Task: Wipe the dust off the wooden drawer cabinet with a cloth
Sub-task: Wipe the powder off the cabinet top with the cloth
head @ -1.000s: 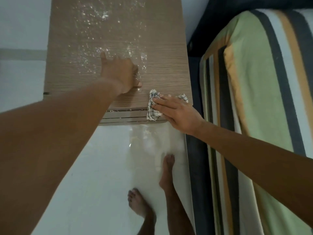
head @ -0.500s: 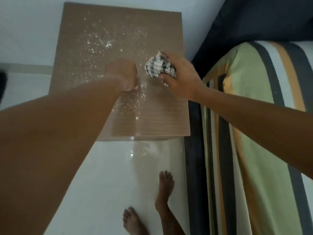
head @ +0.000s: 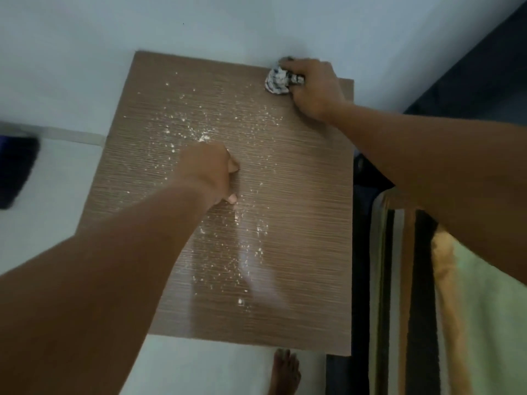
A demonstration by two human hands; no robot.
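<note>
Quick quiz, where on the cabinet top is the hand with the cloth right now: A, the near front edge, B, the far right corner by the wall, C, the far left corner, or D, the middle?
B: the right hand presses the bunched cloth at the cabinet top's far right corner.

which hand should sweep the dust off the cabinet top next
Right. The right hand already grips the cloth at the far right corner of the cabinet top, beside the dust. The left hand is a bare fist resting mid-top.
</note>
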